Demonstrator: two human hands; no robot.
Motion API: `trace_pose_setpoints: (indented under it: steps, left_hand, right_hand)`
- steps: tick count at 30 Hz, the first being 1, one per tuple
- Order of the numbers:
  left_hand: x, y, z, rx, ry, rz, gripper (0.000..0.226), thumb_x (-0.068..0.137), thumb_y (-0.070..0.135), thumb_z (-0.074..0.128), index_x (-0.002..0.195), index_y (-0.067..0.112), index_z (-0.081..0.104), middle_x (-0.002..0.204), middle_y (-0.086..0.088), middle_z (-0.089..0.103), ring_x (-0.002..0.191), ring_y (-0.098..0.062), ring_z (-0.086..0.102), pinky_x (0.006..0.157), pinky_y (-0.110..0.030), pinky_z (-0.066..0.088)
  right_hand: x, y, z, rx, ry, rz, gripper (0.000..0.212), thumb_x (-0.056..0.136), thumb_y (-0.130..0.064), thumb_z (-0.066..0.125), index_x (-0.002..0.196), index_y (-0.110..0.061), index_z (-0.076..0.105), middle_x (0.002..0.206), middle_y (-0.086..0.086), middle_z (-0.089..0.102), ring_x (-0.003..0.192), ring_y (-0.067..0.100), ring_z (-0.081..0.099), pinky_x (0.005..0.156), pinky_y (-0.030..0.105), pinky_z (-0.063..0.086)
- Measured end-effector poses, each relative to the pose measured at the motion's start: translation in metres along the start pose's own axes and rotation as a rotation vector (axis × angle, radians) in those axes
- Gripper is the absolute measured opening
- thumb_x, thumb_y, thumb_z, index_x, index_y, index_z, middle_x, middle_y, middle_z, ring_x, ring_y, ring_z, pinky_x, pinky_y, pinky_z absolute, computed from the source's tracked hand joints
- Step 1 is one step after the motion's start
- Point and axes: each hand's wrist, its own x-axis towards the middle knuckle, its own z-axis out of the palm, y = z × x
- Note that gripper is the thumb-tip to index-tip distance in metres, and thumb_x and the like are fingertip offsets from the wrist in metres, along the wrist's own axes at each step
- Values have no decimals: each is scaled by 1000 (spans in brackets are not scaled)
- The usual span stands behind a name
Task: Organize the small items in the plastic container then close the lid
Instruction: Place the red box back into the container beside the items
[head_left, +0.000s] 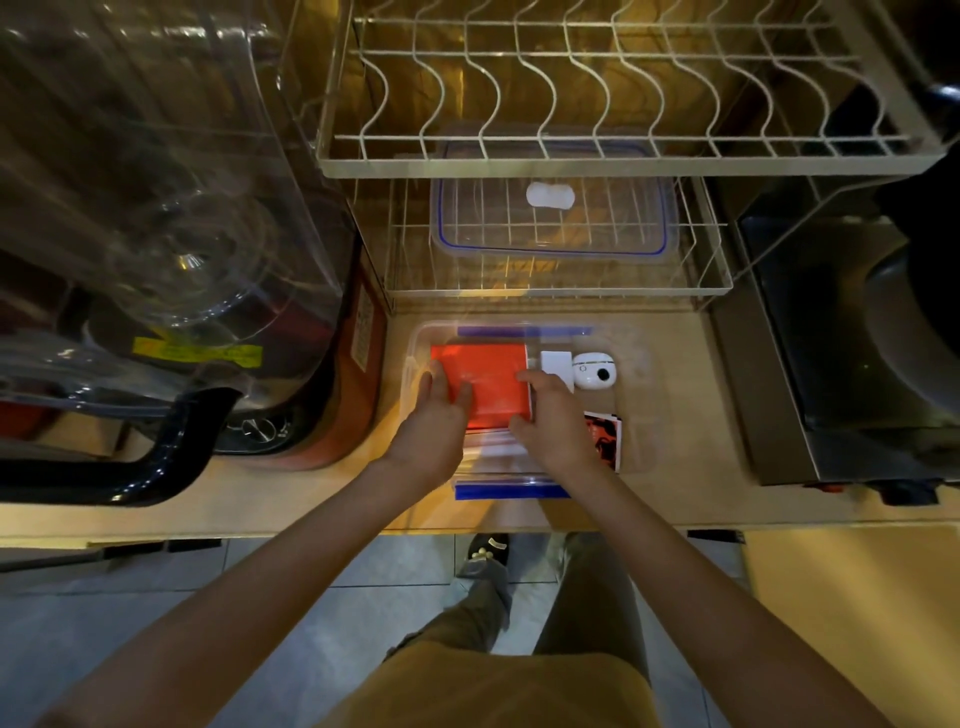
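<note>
The left hand (441, 402) lay flat with straight fingers on the red box (483, 384) at the left end of the clear plastic container (631, 415), while the right hand (545, 415) curled round the box's right edge. To my eye the box wanted seating flush into that left corner, pressed evenly. Smooth white pieces, a square block (555, 361) and a rounded glossy gadget (595, 369), sat toward the container's far right corner; the transparent blue-rimmed lid (550, 218) waited on the wire rack (711, 283) beyond the countertop's back edge.

The wooden worktop (670, 499) carries a clear plastic container (631, 415) at centre, a wire rack (711, 280) just beyond, a blender (171, 260) at left.
</note>
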Motion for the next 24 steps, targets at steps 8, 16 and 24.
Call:
trace_pose_setpoints:
  steps: [8, 16, 24]
  left_hand:
    - [1, -1, 0, 256, 82, -38, 56, 94, 7, 38, 143, 12, 13, 153, -26, 8, 142, -36, 11, 99, -40, 44]
    - [-5, -10, -3, 153, 248, 147, 25, 89, 13, 46, 110, 8, 58, 117, -14, 56, 112, -31, 50, 89, -40, 44]
    - [-14, -9, 4, 43, 303, 283, 38, 92, 27, 38, 105, 5, 65, 110, -15, 66, 103, -30, 61, 82, -40, 52]
  right_hand:
    - [-3, 2, 2, -121, -19, -22, 47, 87, -10, 59, 130, -12, 40, 128, 13, 51, 111, 26, 56, 93, 39, 51]
    - [4, 13, -21, -70, -58, 55, 20, 85, 1, 55, 104, 2, 57, 93, 15, 66, 92, 31, 63, 79, 37, 52]
    - [11, 23, -13, -415, -376, -54, 29, 88, 5, 48, 114, 0, 60, 120, 19, 58, 110, 31, 55, 99, 38, 46]
